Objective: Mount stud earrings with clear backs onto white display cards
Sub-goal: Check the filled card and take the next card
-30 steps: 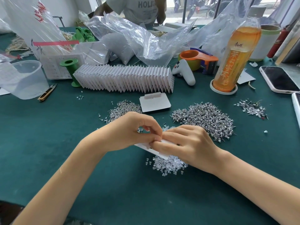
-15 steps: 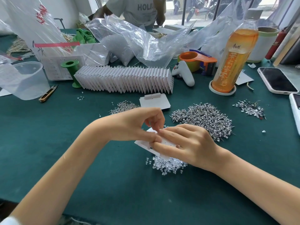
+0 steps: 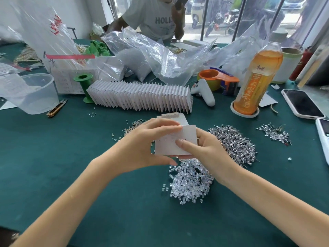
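Card: a white display card (image 3: 175,139) is held up off the green table (image 3: 53,157) at the centre of the frame, its face turned toward the camera, tiny holes or studs dotting it, too small to tell which.
Left hand: the left hand (image 3: 142,145) grips the card's left edge, fingers curled over the top corner and thumb under the lower edge.
Right hand: the right hand (image 3: 204,150) clamps the card's right side, thumb pressed flat on the front face, fingers wrapped behind it.
Clear backs: a heap of clear backs (image 3: 190,182) lies on the cloth just below the card, lower centre.
Stud earrings: a big silvery pile of stud earrings (image 3: 235,141) sits right of the hands; a smaller scatter (image 3: 274,132) lies further right, and another pile (image 3: 135,124) peeks out behind the left hand.
Finished cards: a long fanned row of white cards (image 3: 142,97) stands across the upper middle; one loose card (image 3: 173,117) lies flat just behind the held one.
Right side: an orange drink bottle (image 3: 256,77) stands upper right, a phone (image 3: 302,104) beside it.
Left side: a clear plastic cup (image 3: 32,93) and small snips (image 3: 57,107) sit at the left edge.
Back: crumpled plastic bags (image 3: 160,57) and a person in a grey shirt (image 3: 153,16) are at the top.
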